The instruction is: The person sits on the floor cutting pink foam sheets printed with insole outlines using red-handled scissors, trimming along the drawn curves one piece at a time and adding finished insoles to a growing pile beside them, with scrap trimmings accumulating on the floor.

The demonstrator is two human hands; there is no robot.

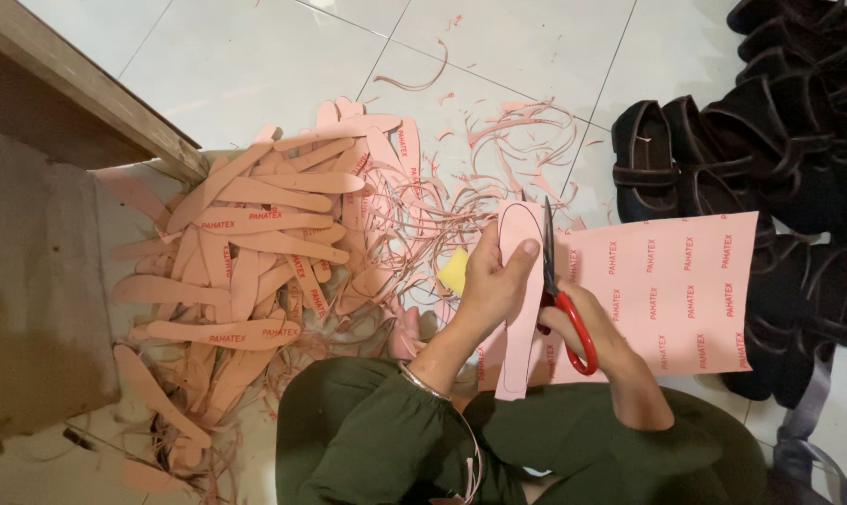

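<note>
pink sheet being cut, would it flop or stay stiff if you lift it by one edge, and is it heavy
The pink sheet probably bends but holds some shape: the strip the left hand grips stands straight without drooping. It looks light, being thin enough for the scissors in the right hand. The cut soles lie flat, while the trimmings curl.

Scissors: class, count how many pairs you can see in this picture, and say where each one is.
1. The red-handled scissors are in the right hand, blades up along the pink sheet beside the left hand. Others could lie hidden under the pile of pink cut-outs.
</note>
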